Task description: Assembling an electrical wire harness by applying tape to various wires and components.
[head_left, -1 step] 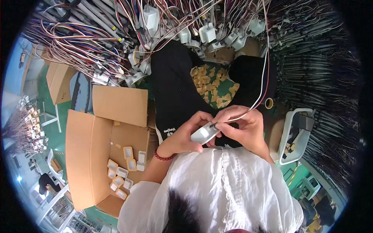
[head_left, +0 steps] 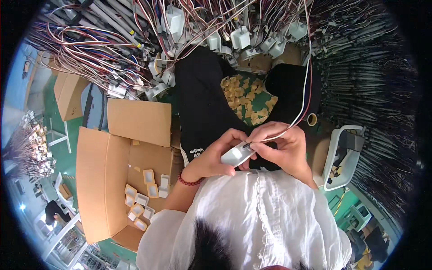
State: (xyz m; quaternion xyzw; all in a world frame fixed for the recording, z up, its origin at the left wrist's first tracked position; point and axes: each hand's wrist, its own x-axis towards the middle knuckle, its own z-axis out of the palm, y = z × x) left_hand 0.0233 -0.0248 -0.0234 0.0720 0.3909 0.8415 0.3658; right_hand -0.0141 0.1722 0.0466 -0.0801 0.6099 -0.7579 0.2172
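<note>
My left hand point(head_left: 213, 155) is closed around a small white plastic housing point(head_left: 235, 155) in front of my chest. A red and white wire pair point(head_left: 294, 120) runs down from above to a dark spot at the housing's upper end. There my right hand point(head_left: 281, 146) pinches the wires with thumb and fingers, touching the housing. My fingers partly hide the point where the wires enter. Similar white housings point(head_left: 240, 38) hang on bundled wires beyond my knees.
An open cardboard box point(head_left: 121, 180) at my left holds several white and tan-rimmed pieces point(head_left: 152, 191). Tan paper scraps point(head_left: 245, 99) litter the green floor between my legs. A tape roll point(head_left: 312, 119) and a white bin point(head_left: 330, 166) are at my right, beside dense grey cables point(head_left: 355, 85).
</note>
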